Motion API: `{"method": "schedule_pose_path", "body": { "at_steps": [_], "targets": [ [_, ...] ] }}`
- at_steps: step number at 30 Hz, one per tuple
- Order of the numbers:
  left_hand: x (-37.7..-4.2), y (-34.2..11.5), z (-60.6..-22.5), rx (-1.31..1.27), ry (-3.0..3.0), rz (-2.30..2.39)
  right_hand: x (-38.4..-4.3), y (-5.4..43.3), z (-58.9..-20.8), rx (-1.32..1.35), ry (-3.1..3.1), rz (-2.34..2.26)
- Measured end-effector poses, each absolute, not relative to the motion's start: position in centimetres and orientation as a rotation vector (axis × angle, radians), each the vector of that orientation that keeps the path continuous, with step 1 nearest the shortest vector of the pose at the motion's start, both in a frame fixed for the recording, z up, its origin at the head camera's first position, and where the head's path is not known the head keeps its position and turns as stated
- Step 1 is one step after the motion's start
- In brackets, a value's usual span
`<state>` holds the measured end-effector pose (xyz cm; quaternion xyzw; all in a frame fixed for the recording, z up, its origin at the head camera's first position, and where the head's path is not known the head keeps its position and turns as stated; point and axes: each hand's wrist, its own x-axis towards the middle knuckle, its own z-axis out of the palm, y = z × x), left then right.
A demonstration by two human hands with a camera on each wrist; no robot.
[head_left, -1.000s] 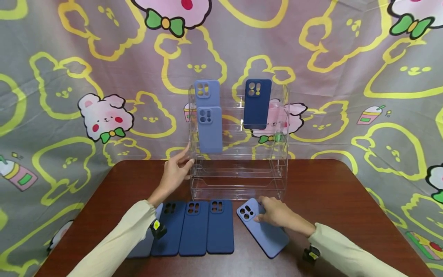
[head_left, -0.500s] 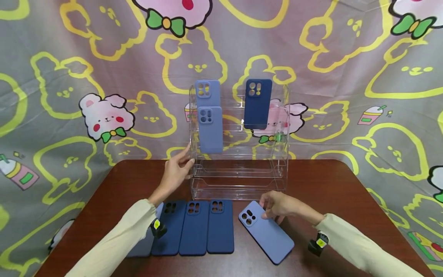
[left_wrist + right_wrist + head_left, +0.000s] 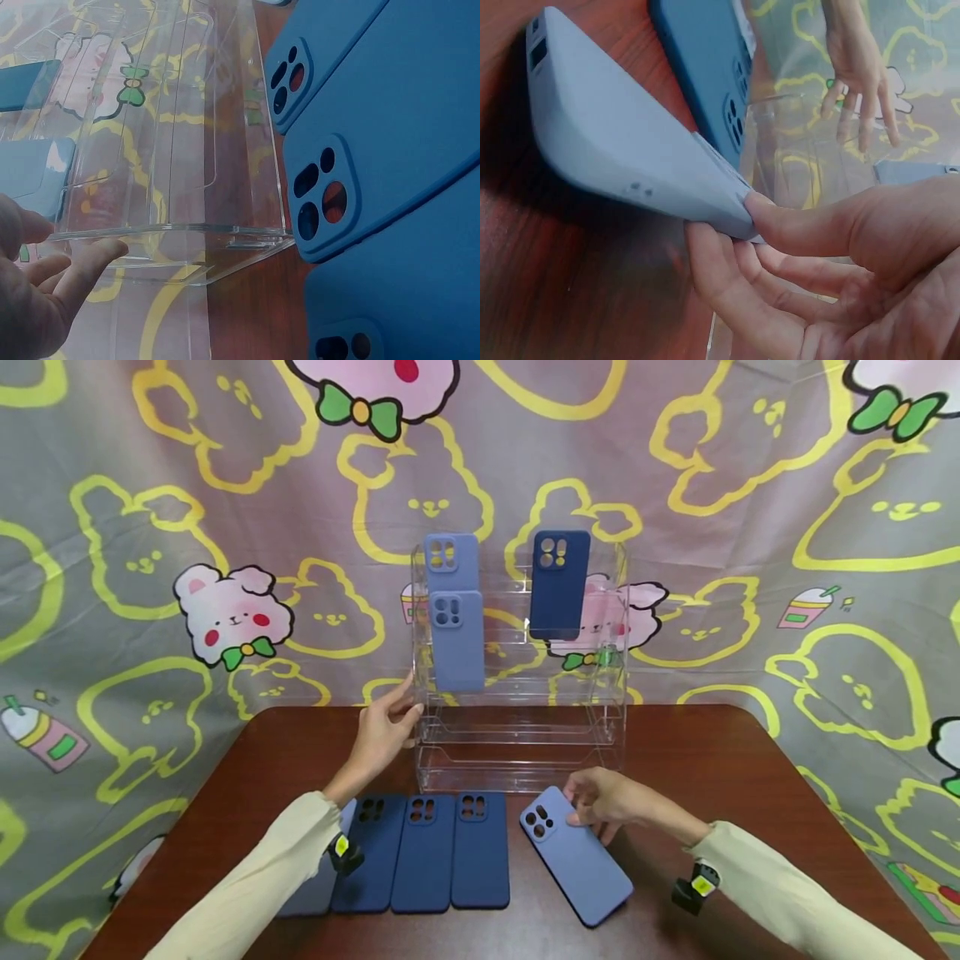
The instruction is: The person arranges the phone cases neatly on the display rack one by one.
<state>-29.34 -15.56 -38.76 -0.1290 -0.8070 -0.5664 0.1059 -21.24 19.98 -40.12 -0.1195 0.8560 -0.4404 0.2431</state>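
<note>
My right hand (image 3: 609, 800) pinches a light periwinkle phone case (image 3: 581, 872) by its upper right edge, thumb on the back and fingers below. In the right wrist view the case (image 3: 622, 127) is tilted, its near edge lifted over the table. My left hand (image 3: 384, 731) touches the left side of a clear tiered rack (image 3: 517, 756), its fingers straight and spread. Two light cases, an upper one (image 3: 452, 560) and a lower one (image 3: 457, 647), stand at the rack's left. A navy case (image 3: 558, 585) stands at its upper right.
Several cases lie in a row on the brown table (image 3: 697, 760) before the rack, among them a navy one (image 3: 481, 860) and a light one (image 3: 311, 889) partly under the left sleeve. A cartoon-printed cloth (image 3: 300, 460) hangs behind.
My right hand has slid to the case's right edge and taken a pinch there. The case has shifted slightly right. My left hand keeps its place at the rack.
</note>
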Motion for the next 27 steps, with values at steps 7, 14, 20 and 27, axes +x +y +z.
{"method": "schedule_pose_path", "body": {
  "at_steps": [7, 14, 20, 27],
  "targets": [
    [-29.3, -15.7, -38.8, -0.391, -2.376, -1.683, -21.4, 20.2, -39.2, -0.438, 2.293, -1.308],
    [-29.3, -15.6, -38.8, -0.385, -2.369, -1.692, -22.3, 21.0, -36.8, -0.57, 2.381, -1.372],
    [-29.4, -15.5, -39.0, -0.388, -2.37, -1.693, -22.9, 21.4, -34.1, -0.535, 2.442, -1.52],
    [-29.3, -15.7, -38.7, -0.377, -2.377, -1.678, -24.5, 21.4, -30.6, -0.499, 2.511, -1.659]
  ]
}}
